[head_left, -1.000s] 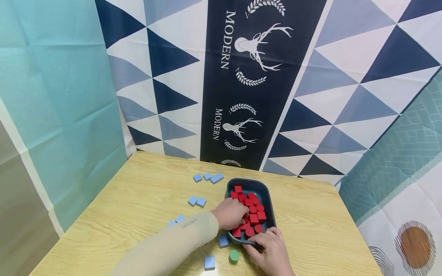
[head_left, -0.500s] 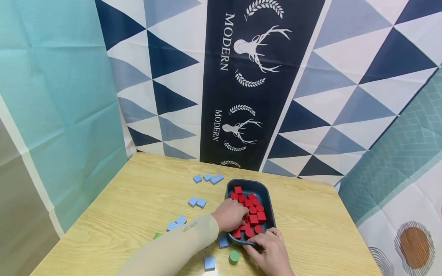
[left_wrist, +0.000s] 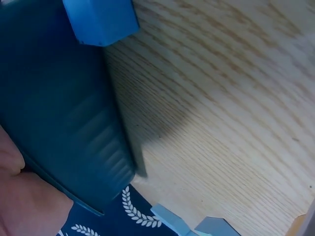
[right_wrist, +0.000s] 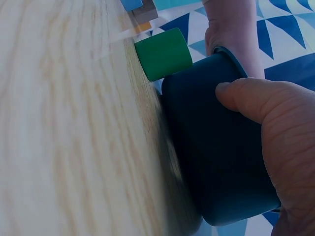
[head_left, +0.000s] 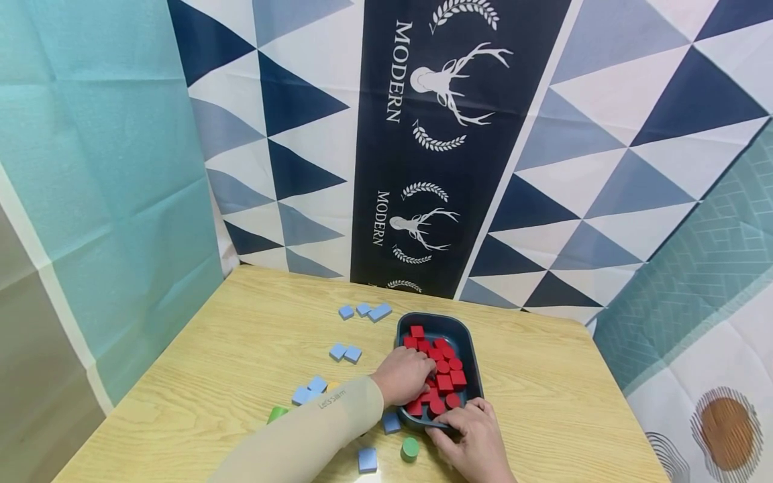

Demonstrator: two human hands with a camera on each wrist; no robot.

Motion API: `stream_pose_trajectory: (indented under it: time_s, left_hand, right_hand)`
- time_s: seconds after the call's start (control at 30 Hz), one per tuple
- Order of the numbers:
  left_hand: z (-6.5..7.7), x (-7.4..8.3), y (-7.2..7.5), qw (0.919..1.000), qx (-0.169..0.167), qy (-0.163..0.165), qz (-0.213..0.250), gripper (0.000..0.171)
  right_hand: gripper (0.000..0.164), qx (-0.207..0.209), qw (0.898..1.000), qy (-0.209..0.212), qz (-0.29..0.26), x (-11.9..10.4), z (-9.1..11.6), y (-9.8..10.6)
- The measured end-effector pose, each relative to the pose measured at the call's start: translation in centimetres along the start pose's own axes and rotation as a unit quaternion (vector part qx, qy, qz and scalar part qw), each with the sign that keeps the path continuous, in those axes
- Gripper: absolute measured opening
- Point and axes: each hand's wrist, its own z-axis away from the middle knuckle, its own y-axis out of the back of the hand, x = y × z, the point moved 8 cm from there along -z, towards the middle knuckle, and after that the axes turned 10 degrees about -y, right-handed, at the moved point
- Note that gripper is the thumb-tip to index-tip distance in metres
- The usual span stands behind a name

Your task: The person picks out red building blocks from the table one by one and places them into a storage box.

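Note:
A dark teal tray holds several red blocks, some square, some round. My left hand reaches over the tray's left rim, its bent fingers among the red blocks. What those fingertips touch is hidden. At the tray's near end, my right hand grips the rim, with the thumb against the outer wall in the right wrist view. Just outside the near end stands a green cylinder. A blue block lies close to the tray's near left corner.
Several pale blue blocks lie scattered on the wooden table left of the tray. Another blue block sits near the front. A green block and a yellow piece show beside the left sleeve. Patterned cloth hangs behind.
The left forearm has shifted slightly, uncovering more of the green block and the yellow piece beside it. Both hands, the tray and the red blocks look the same.

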Motion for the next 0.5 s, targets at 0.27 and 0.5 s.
stream_pose_trajectory:
  time_s: [0.27, 0.5]
  left_hand:
    - [-0.09, 0.06, -0.03, 0.9998, 0.006, -0.001, -0.021, 0.008]
    - [0.03, 0.08, 0.17, 0.9995, 0.02, 0.001, -0.024, 0.01]
  right_hand:
    - [0.014, 0.002, 1.0, 0.002, 0.0, -0.12, -0.01, 0.06]
    - [0.016, 0.005, 1.0, 0.002, 0.002, -0.36, -0.03, 0.15]
